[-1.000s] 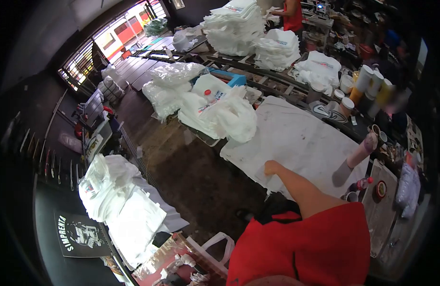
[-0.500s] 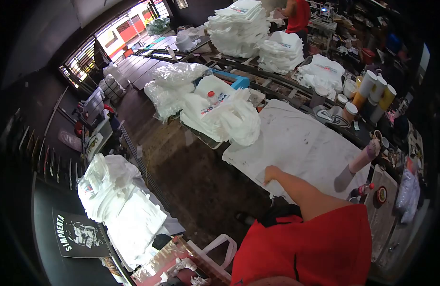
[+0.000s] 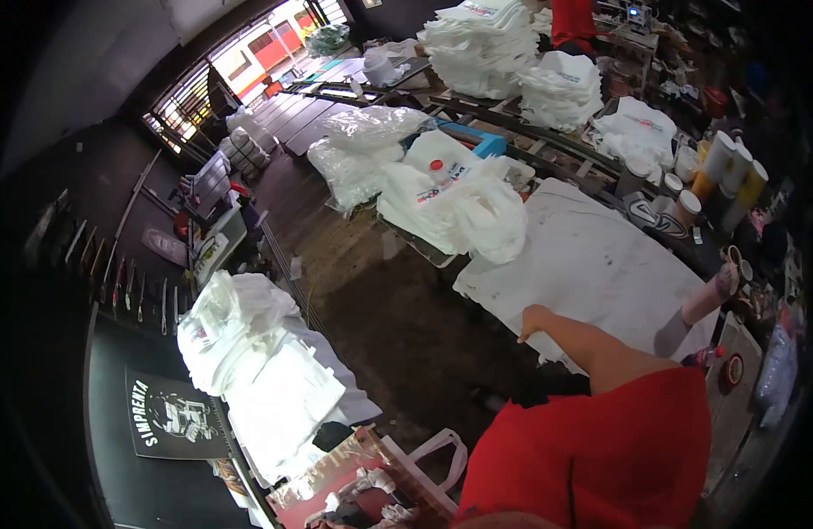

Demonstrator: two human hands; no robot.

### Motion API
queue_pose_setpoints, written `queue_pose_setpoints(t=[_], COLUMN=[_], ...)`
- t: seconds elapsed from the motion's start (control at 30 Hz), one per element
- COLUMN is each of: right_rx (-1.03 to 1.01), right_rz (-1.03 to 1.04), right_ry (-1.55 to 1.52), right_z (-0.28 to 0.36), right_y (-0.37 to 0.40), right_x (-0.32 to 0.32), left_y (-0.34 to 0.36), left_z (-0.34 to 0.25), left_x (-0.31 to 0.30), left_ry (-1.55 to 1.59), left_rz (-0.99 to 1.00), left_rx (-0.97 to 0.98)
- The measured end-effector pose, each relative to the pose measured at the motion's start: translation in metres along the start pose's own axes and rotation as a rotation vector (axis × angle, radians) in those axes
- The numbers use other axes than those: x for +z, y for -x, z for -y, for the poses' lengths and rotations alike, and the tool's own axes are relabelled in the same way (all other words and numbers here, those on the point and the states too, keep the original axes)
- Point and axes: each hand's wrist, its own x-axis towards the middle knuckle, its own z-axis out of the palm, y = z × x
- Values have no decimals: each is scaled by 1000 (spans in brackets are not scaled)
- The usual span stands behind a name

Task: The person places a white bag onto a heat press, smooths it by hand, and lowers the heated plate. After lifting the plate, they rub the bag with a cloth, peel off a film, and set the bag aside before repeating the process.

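Observation:
My right hand [image 3: 536,323] is at the near edge of a work table covered in a stained white sheet [image 3: 600,256]. Its fingers point down by the edge, but they are too small and turned away to show whether they hold anything. My left hand is out of view. Beyond my right hand, a heap of white printed bags [image 3: 477,216] lies on a board, with a red-capped bottle [image 3: 437,169] on top. Clear plastic wrapping [image 3: 358,163] is bunched beside it.
White bags are piled at the left [image 3: 283,397] and in a tall stack [image 3: 478,53] at the back. A pinkish cylinder [image 3: 713,294] stands at the table's right end. Ink containers [image 3: 719,159] line the far side. An open box [image 3: 362,480] sits below. Another person [image 3: 572,22] stands behind.
The view has swung left, so the whole scene sits farther right. My right hand stays by the same table edge. The other person's arm is out of view now.

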Motion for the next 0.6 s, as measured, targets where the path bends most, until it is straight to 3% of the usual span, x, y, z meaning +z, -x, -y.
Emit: queue_pose_setpoints(t=[0.17, 0.2, 0.23, 0.3, 0.33, 0.4, 0.43, 0.53, 0.6], right_rx=[-15, -10, -17, -15, -87, 52, 22, 39, 64], right_rz=[-2, -98, -177, -166, -71, -63, -38, -77, 24], right_ry=[115, 118, 120, 54, 116, -116, -73, -201, -330], right_z=[4, 2, -2, -4, -18, -15, -12, -11, -9], right_y=[-22, -25, -25, -34, -62, -67, -71, -71, -68], right_x=[9, 10, 18, 16, 30, 32, 32, 32, 28], left_y=[6, 10, 6, -13, -5, -2, -3, -1, -1], left_z=[31, 30, 29, -3, 30, 6, 6, 6, 8], left_x=[-8, 3, -3, -29, -6, -19, -17, -18, -17], left_ry=[30, -41, 48, 81, -75, -75, -56, 3, 10], left_rz=[-74, -276, -260, -114, -232, -199, -183, -142, -129], left_rx=[13, 39, 113, 55, 211, -50, -101, -163, -173])
